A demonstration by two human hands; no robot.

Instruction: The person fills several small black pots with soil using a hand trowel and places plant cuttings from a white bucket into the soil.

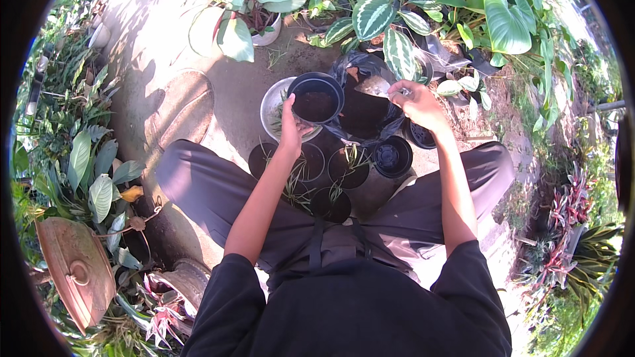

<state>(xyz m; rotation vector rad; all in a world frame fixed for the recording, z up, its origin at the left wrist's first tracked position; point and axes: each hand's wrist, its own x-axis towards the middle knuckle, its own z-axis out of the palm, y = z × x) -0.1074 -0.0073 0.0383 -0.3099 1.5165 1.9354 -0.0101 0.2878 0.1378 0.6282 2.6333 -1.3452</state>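
Note:
My left hand grips a round black plastic pot by its side. Dark soil covers the pot's bottom. My right hand is closed around the end of a pale, shiny scoop or trowel; its exact form is partly hidden. That tool reaches over an opened black plastic bag of dark potting soil. Under the held pot, a light metal bowl contains thin green plant cuttings. Between my legs stand several black pots, some with narrow-leaved seedlings.
Two black pots without plants, one near my right knee and one below my right hand, flank the bag. Leafy potted plants crowd the far side. At left are a stepping stone and a terracotta-coloured lid-like piece.

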